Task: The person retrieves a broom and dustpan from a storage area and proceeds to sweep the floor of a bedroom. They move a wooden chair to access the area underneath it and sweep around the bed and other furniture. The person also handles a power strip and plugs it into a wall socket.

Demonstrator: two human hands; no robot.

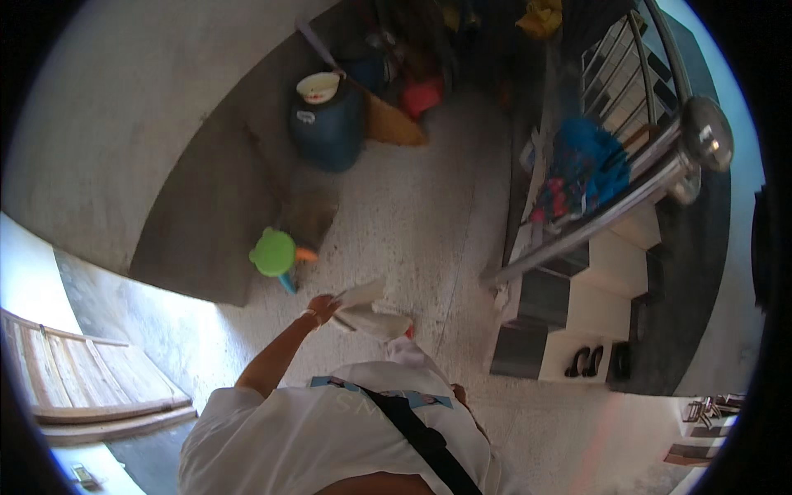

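Observation:
My left hand (323,308), with a band at its wrist, is stretched out ahead of my body and closed on an off-white cloth (371,318). The cloth hangs loosely in folds above the floor, to the right of that hand. Beyond the hand, a little to the left, stands a small stool (273,252) with a green seat and blue and orange legs. Of my right hand (459,395) only a small patch of skin shows past the right side of my white shirt; its fingers are hidden.
A blue drum (327,132) topped by a pale basin (319,87) stands by the far left wall. Right, a metal railing (610,206) borders black-and-white steps (569,301) holding dark sandals (583,361) and a blue plastic bag (590,157). A wooden door (91,371) lies left.

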